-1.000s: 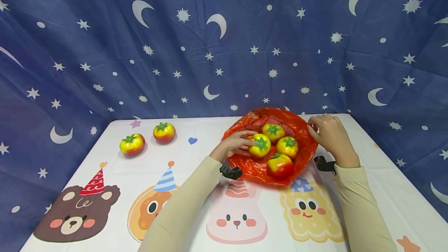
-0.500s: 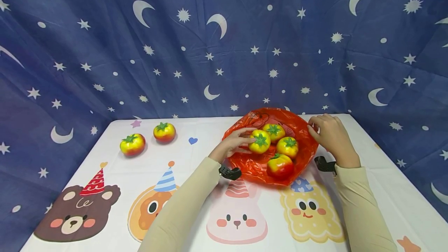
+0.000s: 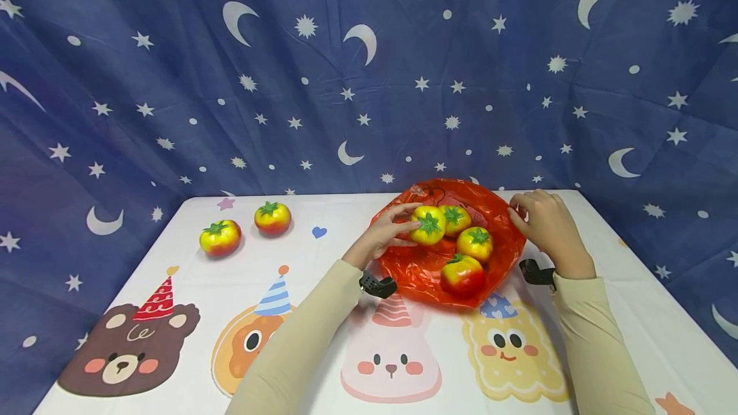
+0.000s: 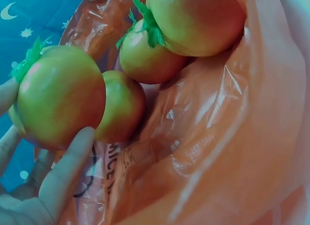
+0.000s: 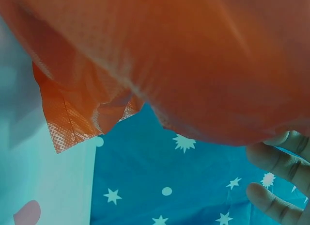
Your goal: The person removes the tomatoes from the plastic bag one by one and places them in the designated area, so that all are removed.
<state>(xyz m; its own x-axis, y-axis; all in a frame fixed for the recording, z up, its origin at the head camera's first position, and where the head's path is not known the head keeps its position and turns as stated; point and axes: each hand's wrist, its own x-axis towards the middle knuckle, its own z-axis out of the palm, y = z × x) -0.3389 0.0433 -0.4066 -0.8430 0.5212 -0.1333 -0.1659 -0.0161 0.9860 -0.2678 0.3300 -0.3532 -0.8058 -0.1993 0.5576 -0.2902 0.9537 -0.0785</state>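
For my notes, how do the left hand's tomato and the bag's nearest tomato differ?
In the head view, the held tomato looks mostly yellow; the nearest tomato, redder. The left hand grips the held tomato; the nearest tomato lies in the bag. Both have green leaves.

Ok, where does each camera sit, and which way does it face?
Head: on the person's head, facing forward and down at the red bag; left grip, right grip and both sleeves show.
Left wrist: on that wrist, facing the held fruit and the bag; part of the left grip shows.
Right wrist: on that wrist, facing the bag's outside; some fingers show at right.
Head and left wrist views share the held fruit.
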